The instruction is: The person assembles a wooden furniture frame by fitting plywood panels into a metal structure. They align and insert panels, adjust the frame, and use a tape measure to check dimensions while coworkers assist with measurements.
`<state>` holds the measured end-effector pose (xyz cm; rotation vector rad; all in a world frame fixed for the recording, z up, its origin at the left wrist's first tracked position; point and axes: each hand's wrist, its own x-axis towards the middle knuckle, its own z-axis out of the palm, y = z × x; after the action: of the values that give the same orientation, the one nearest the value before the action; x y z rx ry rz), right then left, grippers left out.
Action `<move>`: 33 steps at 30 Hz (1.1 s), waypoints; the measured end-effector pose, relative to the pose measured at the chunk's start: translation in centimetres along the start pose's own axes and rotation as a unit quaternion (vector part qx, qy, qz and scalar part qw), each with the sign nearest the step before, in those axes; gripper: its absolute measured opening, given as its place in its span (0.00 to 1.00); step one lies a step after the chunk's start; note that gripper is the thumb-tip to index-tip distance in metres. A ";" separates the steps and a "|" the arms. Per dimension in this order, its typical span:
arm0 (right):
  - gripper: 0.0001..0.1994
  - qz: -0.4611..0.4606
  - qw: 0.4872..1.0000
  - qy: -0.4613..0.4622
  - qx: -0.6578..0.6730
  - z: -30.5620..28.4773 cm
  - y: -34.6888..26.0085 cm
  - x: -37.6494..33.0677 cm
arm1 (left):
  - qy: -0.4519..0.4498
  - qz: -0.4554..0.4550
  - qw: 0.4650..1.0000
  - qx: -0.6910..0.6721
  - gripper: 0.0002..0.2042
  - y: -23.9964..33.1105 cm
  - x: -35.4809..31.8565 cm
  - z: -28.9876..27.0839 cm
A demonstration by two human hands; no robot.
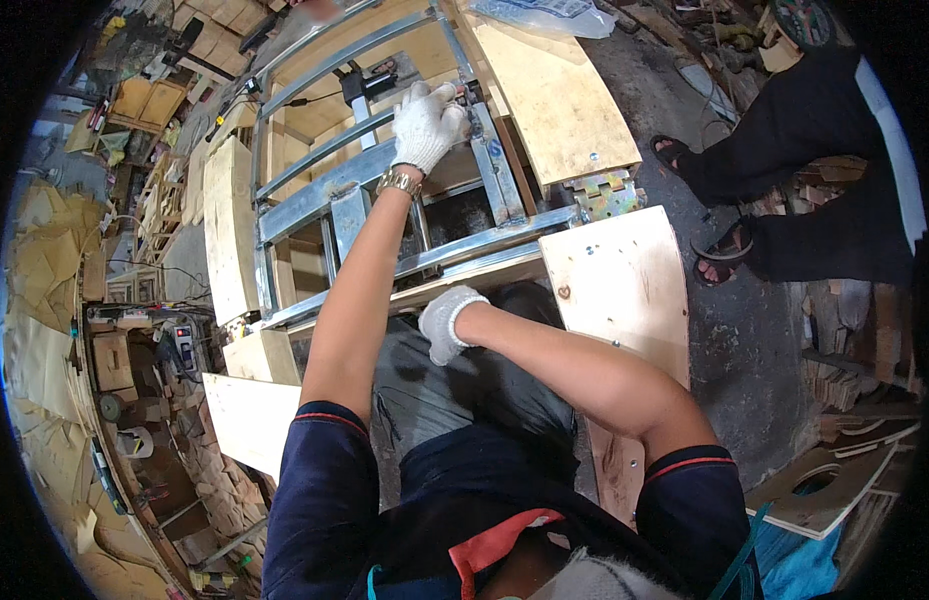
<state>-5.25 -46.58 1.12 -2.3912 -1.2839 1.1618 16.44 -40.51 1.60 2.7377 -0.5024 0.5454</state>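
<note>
A steel frame (324,215) of welded bars lies in front of me, set into a plywood box. My left hand (424,128), in a white knit glove with a metal-banded watch at the wrist, reaches over it to the right-hand rail (494,165). Its fingers are bent at a fitting on that rail; what they grip is hidden. Just beyond that hand is a black motor-like actuator (369,85) with a cable. My right hand (449,323), also gloved, hovers over my lap near the frame's front bar (484,243). Its fingers curl inward, and whatever they hold is out of sight.
Plywood panels flank the frame: a long one (554,95) at right, a nearer one (624,290) joined by a brass-coloured hinge (602,192), and one (232,230) at left. Someone in dark trousers (804,200) and sandals stands at right. Wood scraps (219,480) litter the left floor.
</note>
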 end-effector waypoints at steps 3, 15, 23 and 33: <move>0.24 -0.002 1.000 -0.008 -0.001 -0.2 -0.3 -0.3 | 0.016 -0.029 0.999 -0.024 0.18 -0.9 0.1 1.1; 0.24 -0.010 1.000 0.017 0.011 0.5 0.2 0.2 | 0.000 -0.058 0.996 -0.061 0.15 -0.3 0.2 0.9; 0.24 -0.014 1.000 0.011 0.003 0.2 -0.2 -0.1 | 0.050 -0.067 0.994 -0.071 0.14 -0.2 -0.1 1.2; 0.24 -0.014 1.000 0.021 -0.008 0.6 0.2 0.3 | 0.009 -0.022 0.998 -0.059 0.16 0.2 0.0 1.1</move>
<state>-5.49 -46.60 0.44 -2.3877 -1.3131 1.0925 16.70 -41.07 0.64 2.6235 -0.4527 0.5120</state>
